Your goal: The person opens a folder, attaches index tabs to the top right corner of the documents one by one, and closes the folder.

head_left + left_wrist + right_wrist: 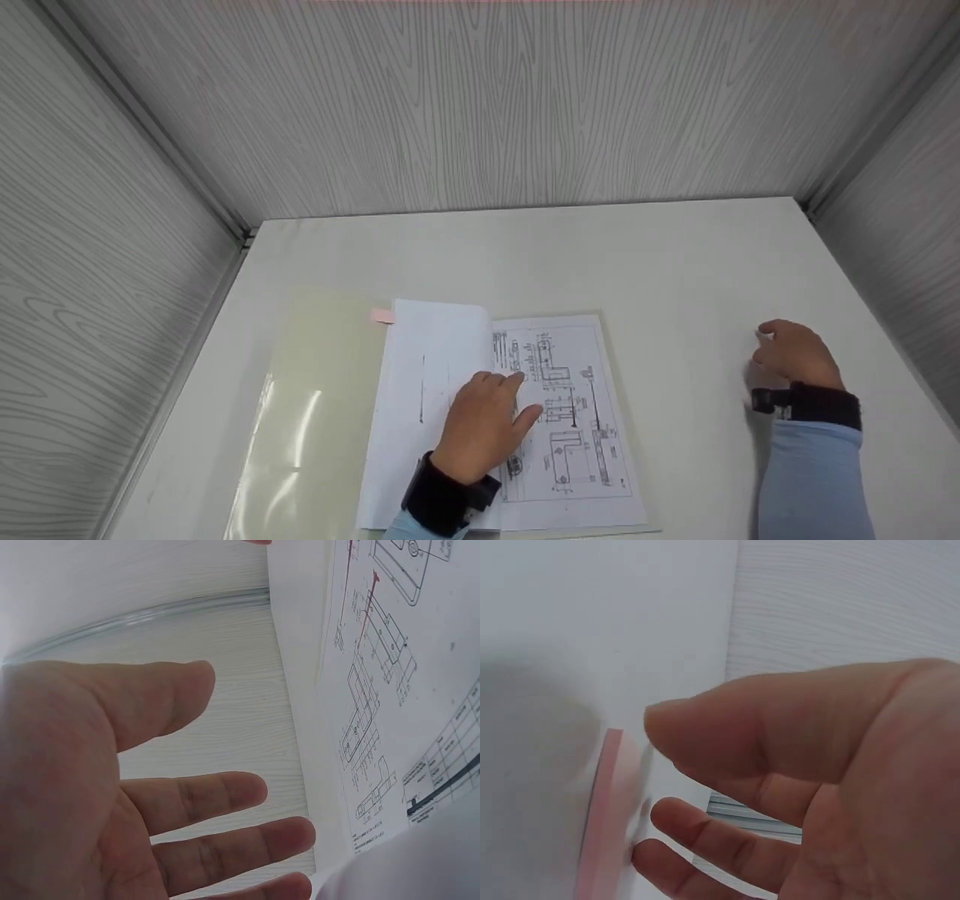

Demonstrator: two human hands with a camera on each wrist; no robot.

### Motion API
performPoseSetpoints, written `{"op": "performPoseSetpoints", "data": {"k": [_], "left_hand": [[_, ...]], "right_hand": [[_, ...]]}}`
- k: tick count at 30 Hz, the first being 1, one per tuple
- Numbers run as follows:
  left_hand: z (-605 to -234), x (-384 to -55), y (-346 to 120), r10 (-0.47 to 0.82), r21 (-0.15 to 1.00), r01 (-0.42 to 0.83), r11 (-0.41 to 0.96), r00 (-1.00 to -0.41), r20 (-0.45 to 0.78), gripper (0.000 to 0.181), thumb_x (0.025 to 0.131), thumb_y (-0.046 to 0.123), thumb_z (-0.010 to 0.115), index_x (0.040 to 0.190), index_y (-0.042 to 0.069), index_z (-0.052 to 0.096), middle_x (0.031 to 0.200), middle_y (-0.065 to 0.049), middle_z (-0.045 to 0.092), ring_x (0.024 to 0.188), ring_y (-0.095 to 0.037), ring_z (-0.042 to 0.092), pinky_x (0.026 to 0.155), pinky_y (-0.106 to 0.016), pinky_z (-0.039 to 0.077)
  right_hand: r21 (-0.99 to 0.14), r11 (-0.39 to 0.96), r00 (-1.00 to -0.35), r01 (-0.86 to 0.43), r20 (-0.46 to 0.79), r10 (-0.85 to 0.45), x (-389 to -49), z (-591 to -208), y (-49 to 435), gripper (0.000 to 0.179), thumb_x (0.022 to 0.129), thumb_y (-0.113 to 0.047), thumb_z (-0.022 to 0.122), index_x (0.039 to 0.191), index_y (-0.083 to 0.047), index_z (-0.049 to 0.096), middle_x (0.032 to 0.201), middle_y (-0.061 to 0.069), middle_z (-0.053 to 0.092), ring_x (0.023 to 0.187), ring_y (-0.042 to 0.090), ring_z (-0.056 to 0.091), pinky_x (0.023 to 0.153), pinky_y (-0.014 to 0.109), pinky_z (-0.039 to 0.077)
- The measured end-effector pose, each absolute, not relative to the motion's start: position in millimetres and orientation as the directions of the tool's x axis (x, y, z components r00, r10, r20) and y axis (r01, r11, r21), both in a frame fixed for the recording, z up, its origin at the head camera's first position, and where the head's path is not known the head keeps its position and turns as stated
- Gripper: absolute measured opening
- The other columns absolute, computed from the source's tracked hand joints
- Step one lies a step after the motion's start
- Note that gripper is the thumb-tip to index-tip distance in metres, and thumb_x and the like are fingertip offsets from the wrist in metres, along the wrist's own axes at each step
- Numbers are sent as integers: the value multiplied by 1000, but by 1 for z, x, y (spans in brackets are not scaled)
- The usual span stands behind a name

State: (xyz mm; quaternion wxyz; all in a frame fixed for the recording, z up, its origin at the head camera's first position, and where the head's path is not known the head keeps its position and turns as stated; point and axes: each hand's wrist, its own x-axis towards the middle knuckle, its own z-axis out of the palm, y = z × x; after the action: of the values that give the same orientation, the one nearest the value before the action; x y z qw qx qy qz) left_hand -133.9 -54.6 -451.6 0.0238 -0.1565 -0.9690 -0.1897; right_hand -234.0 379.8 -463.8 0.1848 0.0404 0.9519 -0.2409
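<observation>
An open document (431,360) lies on the table, its right-hand page (585,480) printed with technical drawings. Over the inner part of this page, near the fold, is my left hand (480,424), thumb spread; the left wrist view shows its fingers (195,799) extended and apart, beside the printed sheet (375,712). Farther right, over the bare table, my right hand (799,352) is loosely bent. A pink strip (604,817), perhaps a sticky-note pad, lies close to its fingertips in the right wrist view. Thumb and fingers show a gap, with no grip visible. The head view hides this strip.
A glossy pale-yellow cover (315,405) lies folded out to the left. From the left page's upper edge sticks a pink tab (382,316). Wood-grain panels (480,112) enclose the white table (675,255) at the back and both sides.
</observation>
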Motion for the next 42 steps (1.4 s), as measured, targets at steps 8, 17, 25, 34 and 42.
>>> {"op": "performPoseSetpoints", "data": {"k": [8,17,25,34,42], "left_hand": [[-447,-130,-53,322,366,351,862,-936,140,51,91,42,62,128,6,61,114,-8,66,109,-22,59,93,-38,47],[-436,-123,-50,389,375,433,819,-901,191,49,92,40,63,128,8,60,112,-7,66,107,-20,59,93,-36,47],[-432,-119,-47,442,389,509,768,-860,254,44,93,38,62,126,8,62,110,-6,67,105,-18,60,89,-33,49],[-430,-119,-45,441,380,572,727,-813,381,44,89,33,69,125,8,63,104,-3,67,97,-13,61,84,-27,51],[-426,-118,-43,462,386,652,652,-746,480,62,78,25,81,132,11,56,117,-1,64,109,-12,59,95,-25,46]], "right_hand": [[-424,888,-925,181,-380,7,-234,-469,382,47,88,-6,47,131,14,41,121,39,48,101,48,52,75,49,48],[-497,846,-910,190,-413,-38,-241,-469,364,41,85,-4,53,123,10,49,119,33,50,92,37,53,63,35,46],[-539,831,-918,137,-385,-98,-240,-467,350,32,85,-2,52,117,4,55,118,31,52,86,31,54,54,32,44],[-674,720,-942,-165,-109,-318,-233,-445,288,33,92,-15,62,125,-13,55,98,6,62,88,22,57,73,35,48],[-849,415,-807,-328,23,-590,-197,-414,210,49,85,-13,74,129,-15,51,104,5,55,88,19,63,73,31,54]]}}
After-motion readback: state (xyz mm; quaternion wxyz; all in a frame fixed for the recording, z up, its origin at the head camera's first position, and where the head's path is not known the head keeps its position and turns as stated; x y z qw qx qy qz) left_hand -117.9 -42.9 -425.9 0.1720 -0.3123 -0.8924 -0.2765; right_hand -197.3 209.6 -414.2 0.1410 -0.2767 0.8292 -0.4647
